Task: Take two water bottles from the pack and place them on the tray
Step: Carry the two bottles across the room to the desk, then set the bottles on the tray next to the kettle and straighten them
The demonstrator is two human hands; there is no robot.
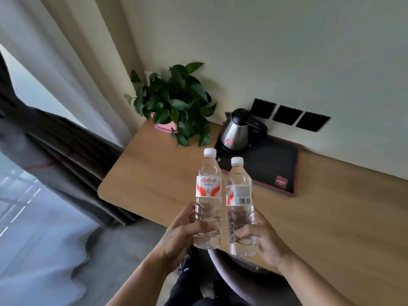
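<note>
I hold two clear water bottles with white caps and red-and-white labels upright in the air, side by side, in front of the wooden desk. My left hand (182, 234) grips the lower half of the left bottle (208, 195). My right hand (263, 241) grips the lower half of the right bottle (239, 199). Beyond the bottles a black tray (273, 171) with a red edge lies flat on the desk against the wall. The pack is not in view.
A steel electric kettle (237, 129) stands on the tray's far left corner. A potted green plant (176, 102) sits at the desk's back left. The wooden desk (154, 173) ends at left near dark curtains (55, 151). A chair back (223, 270) is below my hands.
</note>
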